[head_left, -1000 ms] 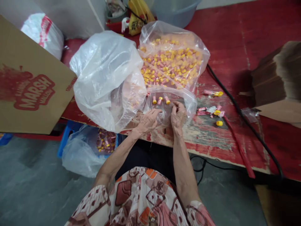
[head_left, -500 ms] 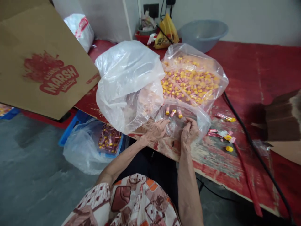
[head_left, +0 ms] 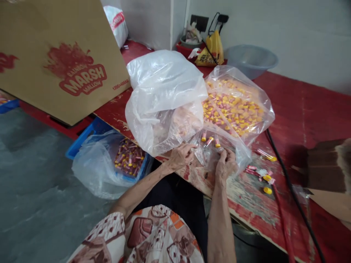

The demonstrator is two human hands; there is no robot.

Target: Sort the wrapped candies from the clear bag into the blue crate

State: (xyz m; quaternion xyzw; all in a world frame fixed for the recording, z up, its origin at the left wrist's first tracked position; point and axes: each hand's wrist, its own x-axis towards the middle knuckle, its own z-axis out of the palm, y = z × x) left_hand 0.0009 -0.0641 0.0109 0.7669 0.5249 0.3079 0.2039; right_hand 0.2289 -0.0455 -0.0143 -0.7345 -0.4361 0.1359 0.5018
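My left hand (head_left: 181,157) is at the table's front edge, its fingers closed at the near left edge of a clear plastic bag (head_left: 241,151). My right hand (head_left: 227,163) pinches the same film on its right side. Three small pink tubes with yellow caps (head_left: 217,141) lie between and just beyond my hands. Behind them, a large clear bag (head_left: 233,106) holds many more such tubes. A whitish plastic bag (head_left: 164,87) bulges up on the left, beside my left hand.
A marshmallow carton (head_left: 82,73) stands at the left. Below it, a blue crate (head_left: 79,144) holds capped tubes. Loose tubes and caps (head_left: 267,190) and a black cable (head_left: 287,179) lie at the right. A grey basin (head_left: 252,58) and yellow bag (head_left: 211,51) stand behind.
The camera view has shifted, moving the scene slightly right and down. Both hands stay at the clear bag, and the three tubes keep nearly the same arrangement.
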